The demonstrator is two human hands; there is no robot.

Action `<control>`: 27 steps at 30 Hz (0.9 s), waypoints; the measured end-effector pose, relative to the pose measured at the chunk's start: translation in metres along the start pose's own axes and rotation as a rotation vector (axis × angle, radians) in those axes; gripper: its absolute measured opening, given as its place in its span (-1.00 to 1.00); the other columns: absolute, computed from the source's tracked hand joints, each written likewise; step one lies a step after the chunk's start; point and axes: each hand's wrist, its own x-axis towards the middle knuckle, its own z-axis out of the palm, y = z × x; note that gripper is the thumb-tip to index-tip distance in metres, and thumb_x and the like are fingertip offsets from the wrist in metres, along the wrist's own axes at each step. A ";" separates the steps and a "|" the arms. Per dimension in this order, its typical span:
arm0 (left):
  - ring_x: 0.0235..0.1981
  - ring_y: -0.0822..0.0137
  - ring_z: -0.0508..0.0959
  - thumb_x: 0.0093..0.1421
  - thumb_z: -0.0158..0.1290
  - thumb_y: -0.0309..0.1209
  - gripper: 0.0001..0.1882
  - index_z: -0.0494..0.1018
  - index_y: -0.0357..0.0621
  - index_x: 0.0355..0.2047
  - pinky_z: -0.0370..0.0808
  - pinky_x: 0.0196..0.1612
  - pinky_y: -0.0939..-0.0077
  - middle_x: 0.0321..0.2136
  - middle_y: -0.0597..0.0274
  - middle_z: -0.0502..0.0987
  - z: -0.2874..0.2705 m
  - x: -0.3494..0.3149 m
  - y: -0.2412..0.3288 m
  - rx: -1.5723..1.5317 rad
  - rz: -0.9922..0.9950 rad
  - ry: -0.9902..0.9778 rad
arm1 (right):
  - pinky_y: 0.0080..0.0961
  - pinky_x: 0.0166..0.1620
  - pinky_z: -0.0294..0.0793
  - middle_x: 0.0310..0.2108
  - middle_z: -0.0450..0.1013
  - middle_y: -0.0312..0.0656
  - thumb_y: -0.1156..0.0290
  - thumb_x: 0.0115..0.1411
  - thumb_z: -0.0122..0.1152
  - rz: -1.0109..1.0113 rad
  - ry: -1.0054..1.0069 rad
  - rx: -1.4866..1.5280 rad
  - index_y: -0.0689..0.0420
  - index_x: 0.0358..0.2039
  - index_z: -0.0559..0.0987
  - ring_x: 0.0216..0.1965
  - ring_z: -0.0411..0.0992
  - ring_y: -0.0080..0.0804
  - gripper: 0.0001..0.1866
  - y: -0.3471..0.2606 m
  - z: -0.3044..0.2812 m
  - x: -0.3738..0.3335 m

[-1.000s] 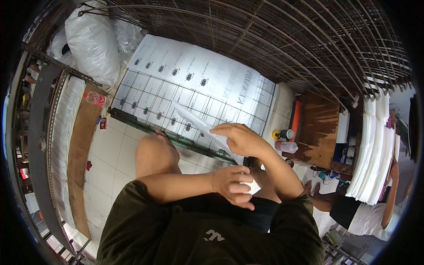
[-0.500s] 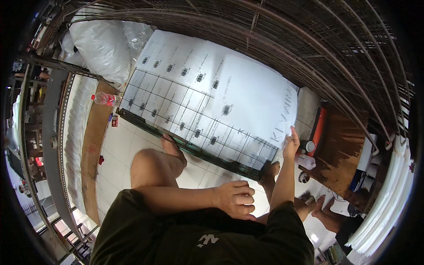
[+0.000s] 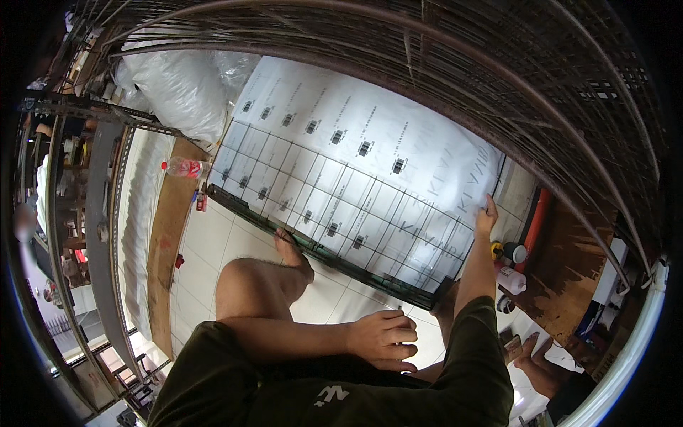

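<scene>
A large white plastic sheet (image 3: 370, 135) printed with small dark marks lies over a dark wire grid panel (image 3: 320, 213) that stands on the tiled floor in front of me. My right hand (image 3: 487, 215) is stretched out and grips the sheet's right edge, fingers pointing up. Resting against my bare leg (image 3: 256, 292), my left hand (image 3: 384, 339) has its fingers curled, and nothing shows in it. My bare foot (image 3: 293, 250) touches the panel's lower frame.
Small bottles (image 3: 509, 265) stand by a red-orange bar (image 3: 533, 222) at the right. A red-labelled bottle (image 3: 182, 168) lies on a brown board at the left, beside a metal rack (image 3: 107, 213). Clear plastic bags (image 3: 181, 92) are behind. Another person's foot (image 3: 541, 364) is at the lower right.
My right hand has swung from near my chest out to the sheet's far right edge, and the sheet now lies spread flat over the grid. The left hand has stayed by my leg.
</scene>
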 end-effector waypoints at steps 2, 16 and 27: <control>-0.42 0.26 0.46 -0.03 0.32 -0.07 -0.56 0.35 -0.05 -0.40 0.39 -0.44 0.44 -0.44 0.27 0.30 -0.003 0.002 -0.003 -0.033 0.003 -0.026 | -0.39 0.21 0.23 0.21 0.26 0.09 0.75 -0.13 -0.10 -0.007 0.065 -0.088 0.25 0.09 0.45 0.22 0.25 -0.09 -0.34 0.027 -0.016 0.007; -0.29 0.23 0.45 0.03 0.23 -0.09 -0.60 0.34 -0.06 -0.35 0.41 -0.27 0.37 -0.28 0.21 0.33 0.005 -0.005 -0.005 -0.002 -0.097 -0.122 | -0.37 0.33 0.04 0.23 0.21 0.09 0.88 -0.17 -0.27 -0.198 0.029 -0.128 0.23 0.14 0.38 0.33 0.08 -0.11 -0.23 0.033 0.003 0.016; -0.29 0.24 0.46 0.00 0.24 -0.08 -0.59 0.34 -0.06 -0.37 0.43 -0.30 0.42 -0.23 0.19 0.35 0.003 0.003 -0.006 0.000 -0.086 -0.189 | -0.34 0.18 0.28 0.08 0.37 0.04 0.75 -0.09 0.02 -0.261 0.143 -0.452 0.16 0.04 0.46 0.13 0.33 -0.07 -0.41 0.043 -0.012 0.007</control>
